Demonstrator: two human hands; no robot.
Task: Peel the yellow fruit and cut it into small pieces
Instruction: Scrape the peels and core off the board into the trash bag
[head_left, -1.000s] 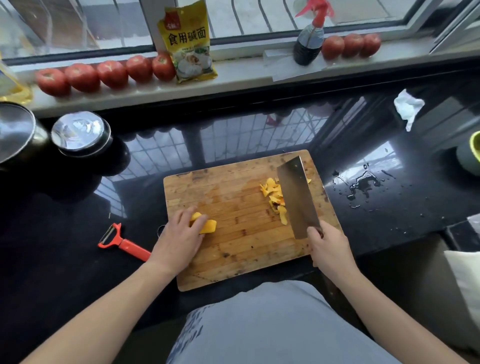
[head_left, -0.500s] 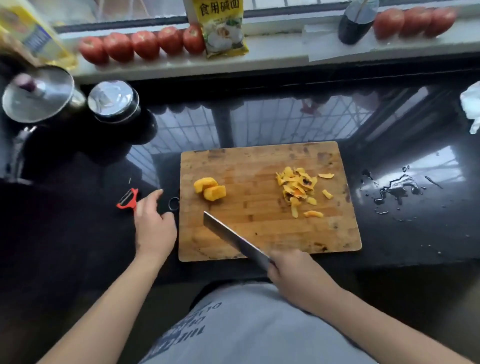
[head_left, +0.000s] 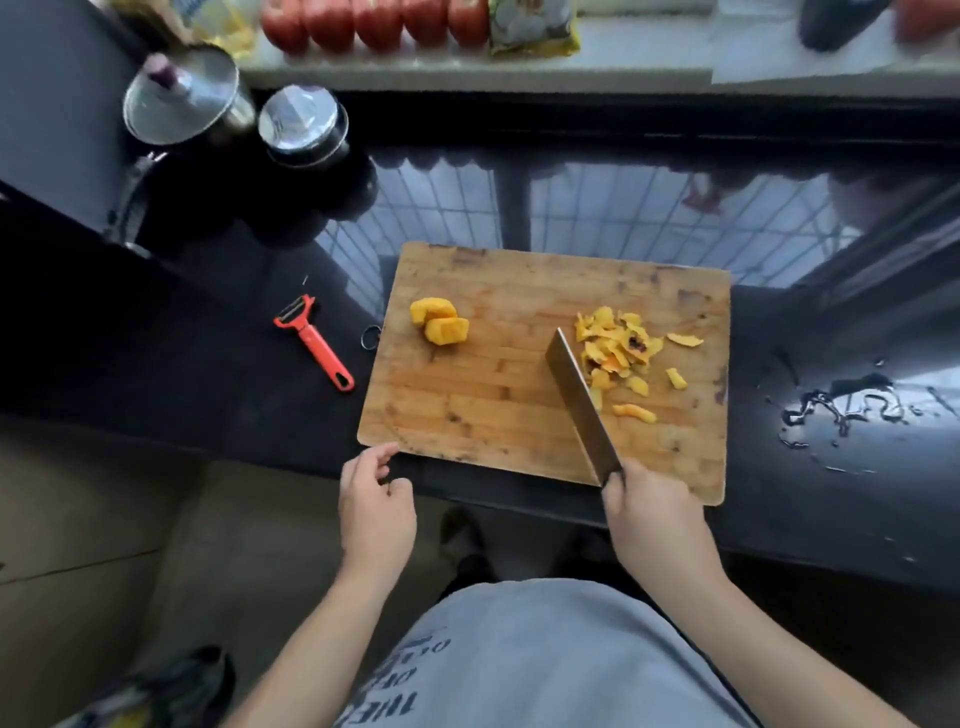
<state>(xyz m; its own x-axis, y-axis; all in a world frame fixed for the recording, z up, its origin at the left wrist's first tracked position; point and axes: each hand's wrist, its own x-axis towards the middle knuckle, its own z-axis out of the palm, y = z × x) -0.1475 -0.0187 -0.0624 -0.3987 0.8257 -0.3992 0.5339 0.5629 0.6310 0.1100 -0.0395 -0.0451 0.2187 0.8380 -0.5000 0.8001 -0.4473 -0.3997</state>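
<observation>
Two chunks of peeled yellow fruit (head_left: 439, 323) lie on the left part of the wooden cutting board (head_left: 498, 415). A heap of yellow peelings (head_left: 618, 349) sits on the board's right part. My right hand (head_left: 652, 512) grips the handle of a cleaver (head_left: 581, 408), whose blade slants over the board just left of the peelings. My left hand (head_left: 375, 506) hovers at the board's near left corner with fingers loosely curled and nothing in it.
A red peeler (head_left: 314, 340) lies on the black counter left of the board. Two steel pots with lids (head_left: 236, 122) stand at the back left. Tomatoes (head_left: 374, 21) and a yellow packet (head_left: 530, 26) line the windowsill. Spilled water (head_left: 841, 410) wets the counter at right.
My left hand let go of the fruit and drew back to the board's near left corner. The cleaver swung left across the board, then back beside the peelings. The view tilted downward.
</observation>
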